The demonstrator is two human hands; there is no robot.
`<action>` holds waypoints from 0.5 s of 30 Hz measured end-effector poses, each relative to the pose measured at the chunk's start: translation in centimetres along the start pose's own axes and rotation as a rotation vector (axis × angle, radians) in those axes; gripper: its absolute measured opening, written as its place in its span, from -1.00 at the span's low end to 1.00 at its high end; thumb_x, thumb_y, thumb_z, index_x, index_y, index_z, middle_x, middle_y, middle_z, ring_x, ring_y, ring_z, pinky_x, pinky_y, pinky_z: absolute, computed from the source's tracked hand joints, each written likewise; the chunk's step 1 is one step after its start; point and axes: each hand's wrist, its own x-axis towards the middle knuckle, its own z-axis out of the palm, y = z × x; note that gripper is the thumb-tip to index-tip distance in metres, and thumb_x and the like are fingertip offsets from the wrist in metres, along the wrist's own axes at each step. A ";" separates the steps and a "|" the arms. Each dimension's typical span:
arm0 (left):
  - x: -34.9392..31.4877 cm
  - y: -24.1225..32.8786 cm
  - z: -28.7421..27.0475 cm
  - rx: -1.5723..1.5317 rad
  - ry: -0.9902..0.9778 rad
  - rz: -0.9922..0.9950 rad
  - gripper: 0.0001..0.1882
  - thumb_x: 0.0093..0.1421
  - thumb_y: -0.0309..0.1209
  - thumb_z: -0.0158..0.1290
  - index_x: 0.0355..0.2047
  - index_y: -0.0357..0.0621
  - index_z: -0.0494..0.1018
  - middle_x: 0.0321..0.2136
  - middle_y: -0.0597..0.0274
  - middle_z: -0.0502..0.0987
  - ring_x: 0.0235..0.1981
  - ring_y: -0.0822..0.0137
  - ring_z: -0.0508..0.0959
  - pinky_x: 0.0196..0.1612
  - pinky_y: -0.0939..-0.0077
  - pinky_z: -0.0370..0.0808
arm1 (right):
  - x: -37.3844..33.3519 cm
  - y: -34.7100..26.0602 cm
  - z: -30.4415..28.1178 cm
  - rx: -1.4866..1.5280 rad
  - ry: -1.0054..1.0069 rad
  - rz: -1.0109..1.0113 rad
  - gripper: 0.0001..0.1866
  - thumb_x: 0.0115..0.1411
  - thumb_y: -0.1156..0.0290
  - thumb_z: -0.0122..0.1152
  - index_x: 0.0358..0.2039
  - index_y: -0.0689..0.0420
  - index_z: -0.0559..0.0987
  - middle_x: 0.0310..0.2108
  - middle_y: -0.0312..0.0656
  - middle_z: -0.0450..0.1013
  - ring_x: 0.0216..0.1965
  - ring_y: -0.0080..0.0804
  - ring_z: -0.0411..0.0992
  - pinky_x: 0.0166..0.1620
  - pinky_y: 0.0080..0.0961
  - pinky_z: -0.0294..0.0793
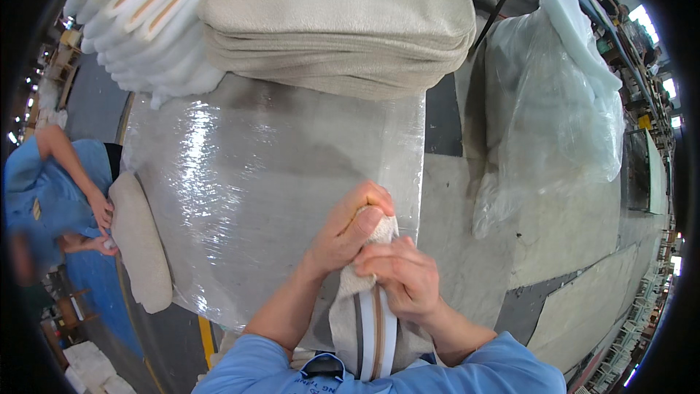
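Close to my body, a beige fabric cover (343, 328) stands on end between my forearms. A white padded piece (390, 339) with a brown stripe down its middle shows in the cover's opening. My left hand (350, 226) is closed around the bunched top end of the cover, thumb across the fabric. Just below it and to the right, my right hand (403, 275) has its fingers curled over the cover's edge. The two hands are nearly touching. Whatever part of the padding lies inside the gripped end is hidden by fabric and fingers.
A plastic-covered table (292, 153) lies ahead. On its far side sit a stack of beige cushion-shaped pieces (335, 36) and white padded pieces (138, 22) with brown stripes. A plastic-wrapped bundle (547, 102) stands right. At left, a co-worker (65, 168) handles a beige cushion (141, 244).
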 end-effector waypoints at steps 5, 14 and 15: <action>0.7 -0.1 -1.9 0.027 0.068 -0.044 -0.74 0.52 -0.21 0.04 -0.11 -0.16 0.51 -0.12 0.24 0.54 -0.07 0.44 0.48 0.09 0.47 0.42 | -1.3 -0.3 -1.3 0.074 0.061 0.083 -0.65 0.35 0.48 0.27 0.14 0.16 0.66 0.20 -0.10 0.60 0.09 -0.34 0.56 0.20 -0.37 0.42; -1.5 5.0 -4.5 0.184 0.612 -0.183 -0.57 0.50 0.00 0.02 -0.31 -0.11 0.52 -0.28 0.29 0.49 -0.22 0.39 0.48 -0.08 0.44 0.45 | -27.4 -2.9 -5.5 0.445 0.306 1.009 -0.35 0.60 0.06 0.00 0.52 0.18 0.29 0.51 -0.12 0.28 0.49 -0.31 0.22 0.50 -0.29 0.12; -2.7 4.8 -5.5 0.097 0.689 -0.215 -0.57 0.52 -0.02 0.00 -0.34 -0.11 0.50 -0.30 0.29 0.47 -0.24 0.39 0.46 -0.10 0.44 0.44 | -28.2 -3.8 -4.7 0.516 0.305 1.019 -0.34 0.61 0.00 -0.07 0.52 0.18 0.29 0.51 -0.11 0.26 0.51 -0.31 0.19 0.51 -0.29 0.09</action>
